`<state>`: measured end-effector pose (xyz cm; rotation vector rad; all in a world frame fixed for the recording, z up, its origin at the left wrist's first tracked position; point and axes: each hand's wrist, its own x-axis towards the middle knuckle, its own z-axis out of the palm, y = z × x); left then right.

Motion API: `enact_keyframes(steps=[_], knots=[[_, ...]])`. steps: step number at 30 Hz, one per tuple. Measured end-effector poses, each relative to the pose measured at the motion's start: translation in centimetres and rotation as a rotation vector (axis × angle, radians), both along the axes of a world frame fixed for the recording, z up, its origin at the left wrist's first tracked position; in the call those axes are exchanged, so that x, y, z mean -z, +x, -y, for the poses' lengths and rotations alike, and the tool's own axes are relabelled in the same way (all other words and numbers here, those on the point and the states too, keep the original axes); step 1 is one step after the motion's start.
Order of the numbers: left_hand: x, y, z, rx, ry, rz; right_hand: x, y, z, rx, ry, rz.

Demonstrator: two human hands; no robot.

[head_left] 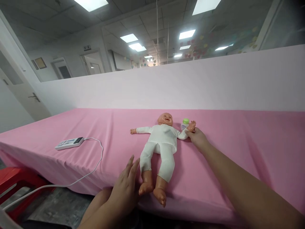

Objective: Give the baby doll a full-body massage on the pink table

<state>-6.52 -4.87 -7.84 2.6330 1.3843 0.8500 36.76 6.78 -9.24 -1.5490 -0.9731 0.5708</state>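
Observation:
A baby doll (164,135) with a white cloth body lies on its back, head away from me and bare feet near the table's front edge. Its arms are spread to both sides. My right hand (197,136) has its fingers closed on the doll's arm, close to the wrist. Just behind that wrist stands a small white bottle (184,124) with a green cap, partly hidden by the doll's arm. My left hand (126,183) rests open by the table edge, fingers stretched out beside the doll's lower leg.
Pink cloth (226,133) covers the table. A white power strip (69,143) lies on the left, its cord running over the front edge. There, a red plastic stool (20,178) stands on the floor. A low white wall (186,86) with glass above borders the table's back.

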Motion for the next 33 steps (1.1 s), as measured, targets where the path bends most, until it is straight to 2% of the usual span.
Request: enact_keyframes(steps=[5, 8, 14, 18, 22, 25, 29, 31, 33], knots=[[-0.7, 0.2, -1.7, -0.018, -0.186, 0.255, -0.8, -0.6, 0.4, 0.025, -0.051, 0.038], [-1.1, 0.5, -2.7, -0.007, -0.175, 0.315, -1.0, -1.0, 0.6, 0.019, -0.027, 0.11], [-2.7, 1.0, -2.4, 0.284, -0.152, 0.043, -1.5, -1.4, 1.2, -0.001, -0.005, 0.187], [-3.2, 1.4, -1.4, 0.336, -0.147, -0.15, -2.0, -1.7, 1.3, 0.003, -0.001, 0.184], [-2.2, 2.3, -1.7, 0.327, -0.075, -0.206, -2.6, -2.0, 1.5, 0.018, -0.026, 0.177], [-1.9, 3.1, -1.9, 0.272, -0.032, -0.156, -2.9, -2.2, 1.7, 0.037, -0.081, 0.192], [-2.7, 3.7, -1.4, 0.298, -0.151, -0.025, -3.0, -2.1, 1.8, 0.05, -0.098, 0.199], [-3.1, 3.9, -1.5, 0.246, -0.246, 0.172, -2.8, -2.0, 1.7, 0.044, -0.091, 0.2], [-3.2, 3.9, -2.2, 0.127, -0.317, 0.45, -2.6, -1.9, 1.5, 0.046, -0.089, 0.209]])
